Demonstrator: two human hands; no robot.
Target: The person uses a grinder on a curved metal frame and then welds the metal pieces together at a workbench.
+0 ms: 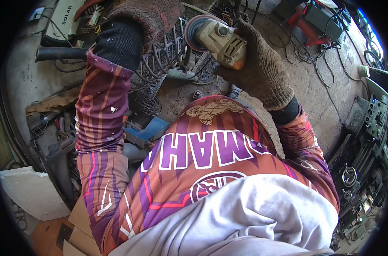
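Observation:
My right hand (266, 64), in a brown knit glove, is closed around the body of an angle grinder (219, 40). The grinder is worn, dusty and beige. Its round disc (197, 30) has a reddish rim and points left, toward my other hand. At the upper edge is my left hand (149, 17), in a dark red and grey knit glove over a black cuff; its fingers are out of sight, so what it holds cannot be told. Below and right of that glove, a row of curved metal bars (162, 57) stands close to it. Whether the disc touches the metal is unclear.
A bench (25, 89) cluttered with tools runs along the left. A black and red machine (317, 21) stands at the upper right, with loose cables (302, 53) on the floor. Dark machinery with a handwheel (349, 176) lines the right. A blue metal piece (149, 131) is beside my body.

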